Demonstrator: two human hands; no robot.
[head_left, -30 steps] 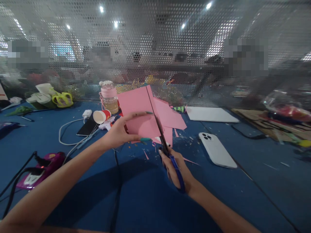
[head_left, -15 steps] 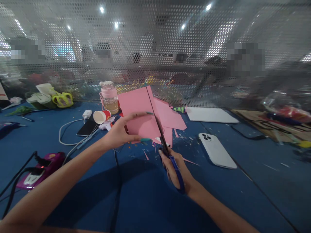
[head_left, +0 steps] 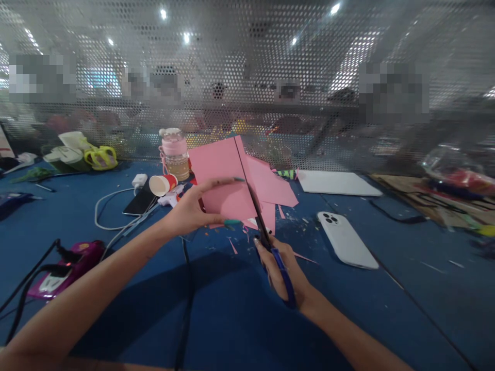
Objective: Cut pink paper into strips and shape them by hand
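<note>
cutting pink paper (head_left: 222, 180) edge with scissors (head_left: 266, 239).

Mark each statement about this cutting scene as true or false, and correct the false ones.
1. The left hand holds a pink paper sheet. True.
2. The right hand holds a glue gun. False: it holds blue-handled scissors.
3. The white phone lies camera side up on the blue table. True.
4. The paper cup stands upright. False: it lies on its side.
</note>
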